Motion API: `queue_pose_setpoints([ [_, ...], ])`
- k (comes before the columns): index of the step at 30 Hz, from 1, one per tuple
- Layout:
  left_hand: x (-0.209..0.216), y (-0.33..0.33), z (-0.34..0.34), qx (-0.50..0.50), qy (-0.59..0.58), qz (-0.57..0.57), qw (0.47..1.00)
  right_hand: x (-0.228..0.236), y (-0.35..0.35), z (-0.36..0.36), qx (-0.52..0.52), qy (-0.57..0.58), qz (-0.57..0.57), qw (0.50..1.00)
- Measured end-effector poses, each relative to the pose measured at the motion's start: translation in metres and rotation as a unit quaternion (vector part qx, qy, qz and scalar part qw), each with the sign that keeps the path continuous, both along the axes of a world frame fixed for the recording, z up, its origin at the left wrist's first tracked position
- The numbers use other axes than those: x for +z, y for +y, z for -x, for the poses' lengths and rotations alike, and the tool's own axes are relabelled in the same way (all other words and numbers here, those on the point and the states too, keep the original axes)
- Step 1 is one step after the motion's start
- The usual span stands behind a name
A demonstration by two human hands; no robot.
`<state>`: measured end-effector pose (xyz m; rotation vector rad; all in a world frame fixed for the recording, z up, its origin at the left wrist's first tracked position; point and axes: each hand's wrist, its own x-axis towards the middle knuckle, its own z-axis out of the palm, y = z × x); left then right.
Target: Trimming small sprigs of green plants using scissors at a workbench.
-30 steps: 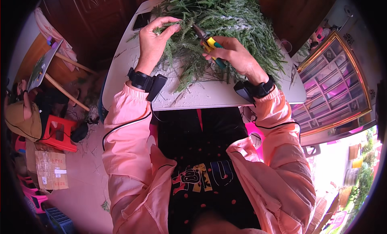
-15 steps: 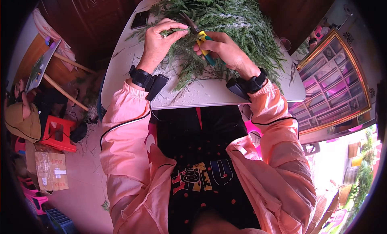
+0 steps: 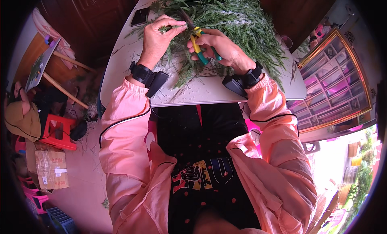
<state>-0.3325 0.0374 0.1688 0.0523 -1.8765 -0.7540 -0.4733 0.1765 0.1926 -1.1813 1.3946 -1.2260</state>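
Observation:
My left hand (image 3: 158, 37) is closed in a pinch, thumb against forefinger, on a small green sprig (image 3: 164, 29) that is mostly hidden by the fingers. My right hand (image 3: 223, 48) grips pruning shears (image 3: 195, 42) with yellow and green handles, which stand apart. Their dark blades (image 3: 186, 17) point up and left, just beyond my left fingertips. Whether the blades touch the sprig I cannot tell. Behind and beneath both hands spreads a large heap of green needle branches (image 3: 238, 24), whitish in places.
The white table (image 3: 201, 95) carries loose needles and a dark phone (image 3: 140, 17) at its far left. On the left are a red stool (image 3: 60, 131), a cardboard box (image 3: 51, 169) and another person (image 3: 24, 117). A gold-framed panel (image 3: 334, 80) stands at right.
The shears and my right hand have shifted slightly left, and the handles look wider apart. My left hand has hardly moved, still pinching the sprig.

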Motion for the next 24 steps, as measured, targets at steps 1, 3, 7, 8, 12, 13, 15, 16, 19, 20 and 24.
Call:
queue_pose_setpoints([
  [1, 0.000, 0.000, 0.000, 0.004, 0.007, 0.009, 1.000, -0.003, -0.001, 0.001, 0.000, -0.035, 0.002, 0.999],
  [3, 0.000, -0.001, 0.001, 0.011, 0.009, 0.020, 1.000, -0.006, -0.004, 0.004, 0.000, -0.070, 0.004, 0.998],
  [7, 0.000, -0.001, 0.001, 0.025, 0.016, 0.047, 0.998, -0.008, -0.004, 0.008, 0.051, -0.142, 0.017, 0.988],
  [8, 0.001, -0.001, 0.001, 0.026, 0.017, 0.052, 0.998, -0.007, -0.004, 0.008, 0.052, -0.145, 0.017, 0.988],
  [12, 0.004, 0.000, -0.002, 0.036, 0.017, 0.077, 0.996, -0.001, 0.000, 0.014, 0.061, -0.125, 0.005, 0.990],
  [13, 0.004, 0.001, -0.003, 0.040, 0.017, 0.087, 0.995, 0.002, 0.002, 0.017, 0.068, -0.100, -0.006, 0.993],
  [15, 0.004, 0.001, -0.002, 0.039, 0.016, 0.089, 0.995, 0.003, 0.004, 0.024, 0.073, -0.074, -0.018, 0.994],
  [16, 0.004, 0.001, -0.001, 0.040, 0.015, 0.092, 0.995, 0.002, 0.005, 0.027, 0.069, -0.079, -0.013, 0.994],
  [19, 0.003, 0.001, 0.000, 0.035, 0.013, 0.097, 0.995, -0.001, 0.005, 0.034, 0.058, -0.090, -0.004, 0.994],
  [20, 0.002, 0.002, 0.000, 0.031, 0.013, 0.100, 0.994, -0.002, 0.004, 0.035, 0.066, -0.081, -0.005, 0.994],
  [24, 0.000, 0.003, 0.000, 0.021, -0.005, 0.114, 0.993, -0.003, 0.003, 0.035, 0.084, -0.058, -0.012, 0.995],
])
